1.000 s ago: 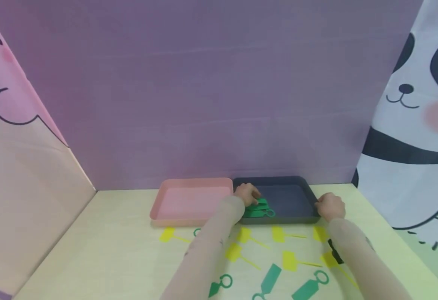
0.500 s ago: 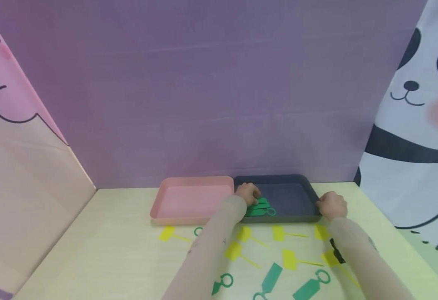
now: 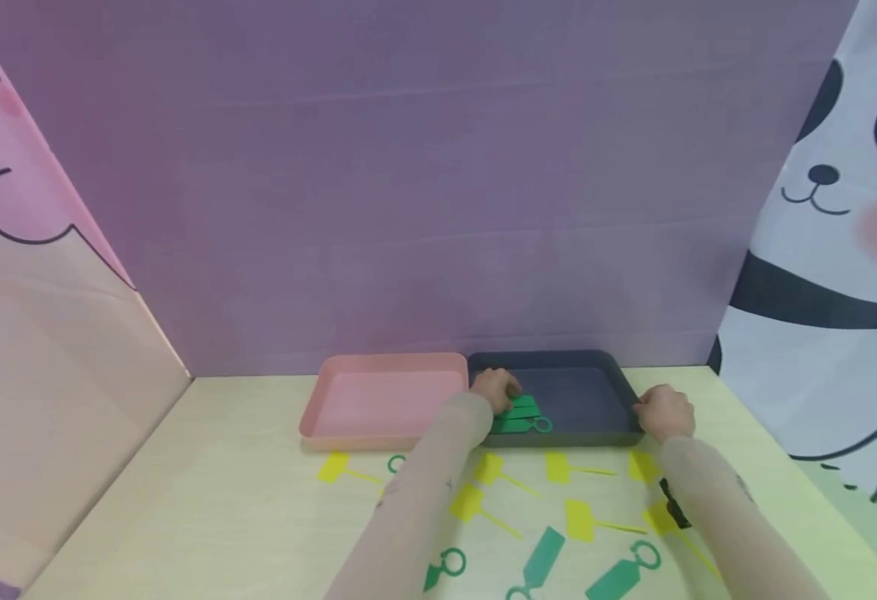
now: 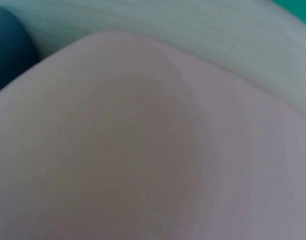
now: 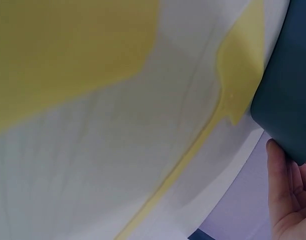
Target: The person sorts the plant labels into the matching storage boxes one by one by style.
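In the head view, my left hand (image 3: pixel 495 390) reaches into the left side of the dark tray (image 3: pixel 573 392). Its thumb and fingers curl in at several flat green tags (image 3: pixel 521 412) with ring ends, stacked there; the grip itself is partly hidden by the hand. At the tray's right rim, my right hand (image 3: pixel 665 412) pinches the edge. The right wrist view shows my right hand (image 5: pixel 288 195) with thumb and fingers at the tray's corner (image 5: pixel 285 110). Blurred skin or sleeve fills most of the left wrist view, with a bit of green in the corner.
A pink tray (image 3: pixel 386 404) adjoins the dark one on its left. Several yellow cable-tie tags (image 3: pixel 579 520) and green ring tags (image 3: pixel 543 557) lie on the table in front. A black tag (image 3: pixel 676 504) lies beside my right forearm. A purple backdrop (image 3: pixel 408 208) rises behind.
Both hands stay in place at the dark tray. The head view has shifted very slightly; the tags and trays have not visibly moved.
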### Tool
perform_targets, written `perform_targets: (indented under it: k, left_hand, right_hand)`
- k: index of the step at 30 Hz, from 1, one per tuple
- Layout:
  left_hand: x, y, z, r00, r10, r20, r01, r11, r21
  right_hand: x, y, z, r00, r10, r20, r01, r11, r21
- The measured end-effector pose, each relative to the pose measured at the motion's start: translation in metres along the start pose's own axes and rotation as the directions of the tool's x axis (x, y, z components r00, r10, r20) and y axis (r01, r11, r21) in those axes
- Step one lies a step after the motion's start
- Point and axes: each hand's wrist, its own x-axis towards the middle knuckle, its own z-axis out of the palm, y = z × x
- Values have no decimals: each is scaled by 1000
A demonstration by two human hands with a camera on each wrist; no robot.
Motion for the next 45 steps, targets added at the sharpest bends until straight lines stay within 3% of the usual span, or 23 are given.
perform_targets:
  k: [13,22,29,39,43,45]
  left_hand:
    - [-3,-6,-8,1000,18,-9,-18,1000,-16]
    - [-15,-1,-25,1000,17,-1,-16,979,-204]
    - [-20,-4,-42,998,60,10,-54,959,-279]
    - [-47,-10,-46,986,162,52,-124,895,-428]
    - [-66,-16,-46,986,161,49,-118,868,-483]
    - [-77,-21,-44,988,142,60,-87,832,-547]
  right_hand:
    - [5,2,1,1000,-24,4,24,1000,-4]
    - [8,3,-5,999,-48,2,48,999,-7]
    - [14,10,-3,999,-45,7,45,999,-12]
    - [13,12,-4,999,-54,-1,54,999,-8]
    - [14,12,-4,998,-55,2,55,998,-18]
    - [14,12,-4,999,-49,14,49,999,-19]
